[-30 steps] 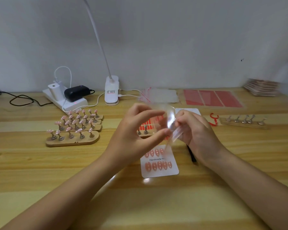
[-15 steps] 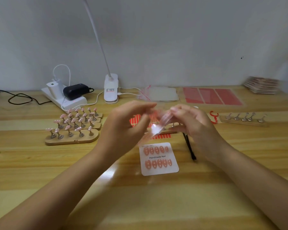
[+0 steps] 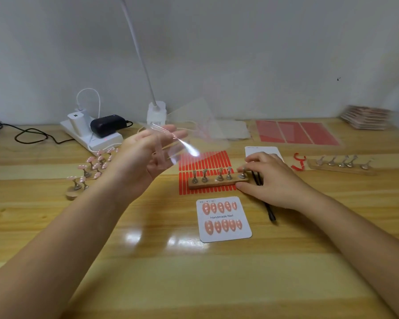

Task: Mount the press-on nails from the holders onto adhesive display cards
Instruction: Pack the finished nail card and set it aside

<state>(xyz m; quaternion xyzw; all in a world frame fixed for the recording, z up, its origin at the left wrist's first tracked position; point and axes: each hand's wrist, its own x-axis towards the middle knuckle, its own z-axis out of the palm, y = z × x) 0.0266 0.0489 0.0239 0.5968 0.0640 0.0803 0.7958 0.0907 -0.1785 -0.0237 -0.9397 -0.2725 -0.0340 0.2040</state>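
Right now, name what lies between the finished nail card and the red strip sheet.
Head view: the empty wooden holder, its far edge overlapping the red strip sheet, then bare table before the finished card.

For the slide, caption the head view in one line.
Left hand lifts clear film; right hand grips the empty nail holder behind a filled card.

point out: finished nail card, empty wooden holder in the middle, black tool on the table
finished nail card (image 3: 225,234): head view, bare white lower part of the card.
empty wooden holder (image 3: 213,183): head view, front face of the wood block.
black tool (image 3: 270,211): head view, lower shaft near its tip.
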